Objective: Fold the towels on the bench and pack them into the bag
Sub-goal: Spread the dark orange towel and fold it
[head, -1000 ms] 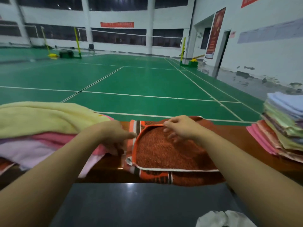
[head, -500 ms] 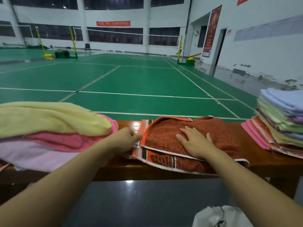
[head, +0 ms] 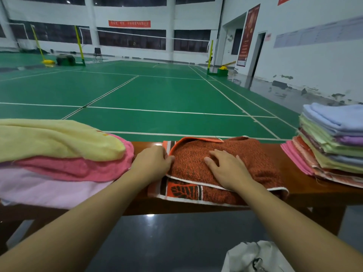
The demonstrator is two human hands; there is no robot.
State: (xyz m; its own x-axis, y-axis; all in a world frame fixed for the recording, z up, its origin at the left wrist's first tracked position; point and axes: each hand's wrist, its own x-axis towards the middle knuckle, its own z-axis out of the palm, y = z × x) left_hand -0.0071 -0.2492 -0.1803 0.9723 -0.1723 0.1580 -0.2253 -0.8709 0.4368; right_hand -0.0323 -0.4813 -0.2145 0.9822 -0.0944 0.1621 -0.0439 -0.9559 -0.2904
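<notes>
Your right hand [head: 227,169] lies flat on top of the folded rust-orange towel [head: 255,160], fingers straight and slightly spread, palm pressing the terry down. Your left hand [head: 152,163] sits at the towel's left edge, fingers curled against the orange trim there; looks like a pinch on the edge, though the fingertips are hidden under the fold. The towel rests mid-bench [head: 147,146], doubled over, with its patterned border (dark leaf print on orange) showing along the near side and hanging a bit over the bench's front lip. Just left of your left hand is a loose heap of unfolded towels [head: 59,154]: pale yellow on top, pink under it, lighter pink at the bottom, spilling over the front edge. On the right end of the bench a neat stack of folded towels [head: 332,142], blue on top, greens and purples below, pinks at the base, well apart from the orange one. A white bag [head: 255,256] lies on the dark floor at bottom right, only partly in view
</notes>
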